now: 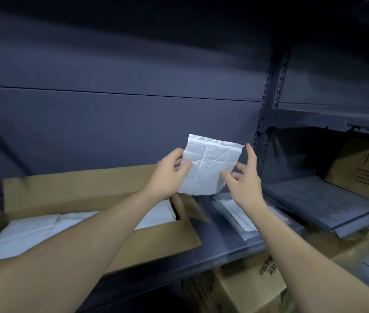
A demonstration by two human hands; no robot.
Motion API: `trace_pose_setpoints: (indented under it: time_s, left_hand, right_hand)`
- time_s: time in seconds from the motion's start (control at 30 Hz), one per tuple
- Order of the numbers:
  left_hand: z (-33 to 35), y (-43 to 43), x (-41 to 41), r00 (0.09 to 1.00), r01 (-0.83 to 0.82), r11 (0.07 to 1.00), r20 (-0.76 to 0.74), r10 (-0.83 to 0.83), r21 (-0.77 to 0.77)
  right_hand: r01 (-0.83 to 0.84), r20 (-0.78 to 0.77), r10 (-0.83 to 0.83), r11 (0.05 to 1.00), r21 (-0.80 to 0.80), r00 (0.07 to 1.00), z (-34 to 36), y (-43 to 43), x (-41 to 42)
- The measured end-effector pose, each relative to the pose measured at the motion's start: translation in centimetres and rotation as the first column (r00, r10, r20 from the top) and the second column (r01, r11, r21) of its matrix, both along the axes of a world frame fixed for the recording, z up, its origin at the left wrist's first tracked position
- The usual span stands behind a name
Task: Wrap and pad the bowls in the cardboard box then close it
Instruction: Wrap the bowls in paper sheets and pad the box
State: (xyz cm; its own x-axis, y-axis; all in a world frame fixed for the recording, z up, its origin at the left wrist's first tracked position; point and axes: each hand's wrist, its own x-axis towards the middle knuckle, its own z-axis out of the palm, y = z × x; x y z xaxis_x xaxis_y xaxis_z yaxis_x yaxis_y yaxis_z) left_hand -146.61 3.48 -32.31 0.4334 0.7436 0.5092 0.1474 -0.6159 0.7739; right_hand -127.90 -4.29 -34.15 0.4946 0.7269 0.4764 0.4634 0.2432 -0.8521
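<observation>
A creased, squarish white sheet (208, 170) is pinched at its left edge by the left grip (167, 177) and perhaps touched by the released right grip (244, 184).

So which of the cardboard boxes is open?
The plain box at left on the shelf: flaps up, white padding inside. The printed boxes at right and below show no opening.

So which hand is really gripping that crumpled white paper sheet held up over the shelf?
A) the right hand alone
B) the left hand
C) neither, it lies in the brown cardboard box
B: the left hand pinches the crumpled white paper sheet at its left edge, while the right hand has its fingers spread by the other edge.
</observation>
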Motion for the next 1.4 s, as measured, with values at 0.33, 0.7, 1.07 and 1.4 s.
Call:
trace_pose_setpoints:
  time_s: [0.33,0.7,1.07,1.4]
  left_hand:
    - [-1.6,0.7,-11.0,0.970,-0.212,0.977,0.124,0.210,0.002]
    - [-5.0,2.7,-16.1,0.968,-0.245,0.941,0.001,0.252,-0.232]
    - [-7.2,4.2,-13.6,0.952,-0.293,0.886,-0.196,0.236,-0.359]
    - [-7.2,4.4,-10.3,0.969,-0.243,0.826,-0.158,0.188,-0.508]
  right_hand:
    - [-0.109,0.126,0.110,0.994,-0.013,0.986,-0.5,3.8,-9.9]
    - [-0.180,0.134,0.201,0.972,-0.149,0.970,-3.1,6.3,-13.6]
    - [-0.102,0.051,0.116,0.968,-0.228,0.992,-5.3,6.0,-10.2]
    - [-0.139,0.038,0.154,0.956,-0.258,0.987,-5.4,5.5,-9.4]
